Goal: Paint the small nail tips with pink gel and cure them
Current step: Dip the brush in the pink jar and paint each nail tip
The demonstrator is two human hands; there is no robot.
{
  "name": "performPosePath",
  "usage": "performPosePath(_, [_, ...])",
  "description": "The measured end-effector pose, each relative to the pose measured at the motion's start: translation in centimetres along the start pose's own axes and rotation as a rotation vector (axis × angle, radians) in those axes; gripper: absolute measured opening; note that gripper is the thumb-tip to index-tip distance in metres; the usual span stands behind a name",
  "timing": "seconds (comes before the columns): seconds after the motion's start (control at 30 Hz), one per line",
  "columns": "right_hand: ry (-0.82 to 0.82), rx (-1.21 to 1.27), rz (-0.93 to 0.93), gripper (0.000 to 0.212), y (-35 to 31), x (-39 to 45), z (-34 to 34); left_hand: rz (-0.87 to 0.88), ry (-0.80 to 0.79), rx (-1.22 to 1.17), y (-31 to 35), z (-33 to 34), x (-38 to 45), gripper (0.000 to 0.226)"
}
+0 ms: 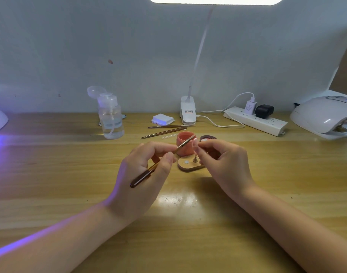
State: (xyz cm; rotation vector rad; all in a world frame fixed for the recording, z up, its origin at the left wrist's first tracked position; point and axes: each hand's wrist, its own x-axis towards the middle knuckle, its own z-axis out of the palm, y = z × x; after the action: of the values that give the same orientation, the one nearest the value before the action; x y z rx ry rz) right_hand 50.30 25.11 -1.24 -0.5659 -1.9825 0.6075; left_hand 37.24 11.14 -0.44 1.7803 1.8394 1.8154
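Pump bottle (111, 119) left — power strip (255, 121) right, on wooden table (50, 174).

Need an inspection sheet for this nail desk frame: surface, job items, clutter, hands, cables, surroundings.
Surface: wooden table, glare, violet light at left.
Job's things: open pink gel jar; small pink nail tip; wooden holder base; white curing lamp.
Clutter: clear pump bottle; two spare brushes; white pad stack.
Grippers: left hand holds brown-handled brush; right hand pinches nail tip.
Cables: white power strip, cords.
Surroundings: white wall; clip lamp.
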Motion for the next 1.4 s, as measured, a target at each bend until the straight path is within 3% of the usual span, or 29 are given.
performPosePath(0.53, [0.001, 0.032, 0.026, 0.01, 0.4, 0.0, 0.0, -0.027, 0.015, -0.083, -0.3, -0.2, 0.1, 0.02])
performPosePath(0.7, [0.035, -0.023, -0.053, 0.005, 0.8, 0.2, 0.0, -0.179, 0.083, -0.076, 0.5, -0.1, 3.6, 0.015])
performPosePath(0.87, [0.061, -0.035, -0.08, 0.004, 1.2, 0.3, 0.1, -0.341, -0.103, 0.261, 0.6, 0.3, 9.9, 0.021])
performPosePath(1.0, [0.052, -0.006, -0.077, 0.004, 1.3, 0.2, 0.1, -0.482, -0.258, 0.253, 0.3, 2.2, 12.9, 0.021])
performPosePath(1.17, [0.039, 0.001, -0.112, 0.004, 1.3, 0.2, 0.2, -0.532, -0.399, 0.326, 0.3, 4.0, 13.8, 0.018])
performPosePath(1.27, [0.037, -0.001, -0.12, 0.005, 1.4, 0.2, 0.3, -0.555, -0.4, 0.333, 0.0, 3.9, 13.7, 0.018])
performPosePath(1.4, [0.041, 0.019, -0.093, 0.005, 1.3, 0.2, 0.4, -0.604, -0.283, 0.252, -0.4, 3.0, 14.0, 0.015])
